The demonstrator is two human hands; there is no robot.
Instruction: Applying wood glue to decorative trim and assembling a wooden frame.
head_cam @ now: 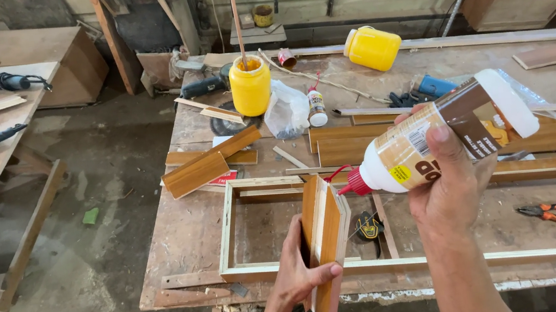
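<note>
A: Head view, hands?
B: Left hand (298, 269) closed around a stack of short wood strips (324, 243), held on edge, thumb across the front. Strips sit over the near rail of the frame (229, 219) on the worktop (182, 240).
A: Right?
B: Right hand (450, 187) wrapped around the glue bottle (433, 139), tipped sideways. Red nozzle (355, 183) points left, just beside the strips' top edge; can't tell if it touches.
A: Around it?
B: Yellow jar (250, 84) with a stick in it farther back, second yellow jar (372, 48) on its side, pliers (550, 212) to the right, loose boards (207, 164) left of centre.
</note>
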